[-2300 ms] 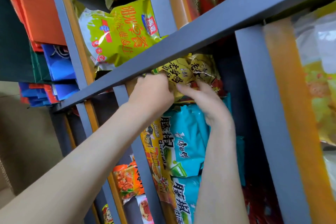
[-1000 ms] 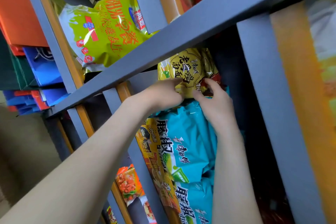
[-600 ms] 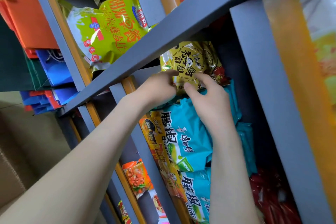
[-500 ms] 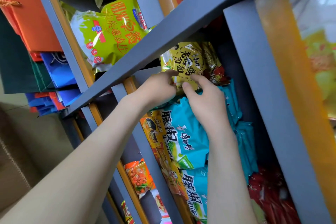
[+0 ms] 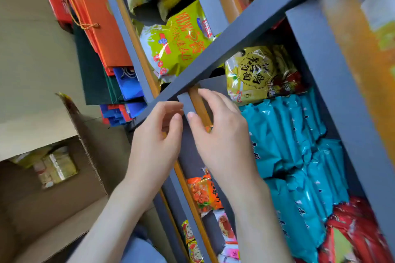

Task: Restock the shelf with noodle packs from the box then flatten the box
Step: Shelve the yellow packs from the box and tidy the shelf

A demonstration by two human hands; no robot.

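A yellow noodle pack point(image 5: 254, 70) stands in the grey shelf point(image 5: 245, 30) compartment, at the end of a row of teal noodle packs point(image 5: 286, 134). Both my hands are out of the compartment, in front of the shelf's front edge. My left hand point(image 5: 157, 141) hangs with loosely curled fingers and holds nothing. My right hand point(image 5: 222, 136) is also empty, its fingers relaxed over the shelf edge. The open cardboard box point(image 5: 85, 141) sits at the lower left, with several yellow noodle packs point(image 5: 55, 166) inside it.
A green-yellow snack bag point(image 5: 179, 42) lies on the neighbouring compartment. Orange, green and blue paper gift bags point(image 5: 100, 34) hang at the left of the shelf. Red packs point(image 5: 359, 232) lie beyond the teal ones. Small orange packets point(image 5: 203, 192) sit on the lower level.
Both hands let go of the yellow pack and drew back out of the compartment. The view swung left and down, bringing the cardboard box into sight.
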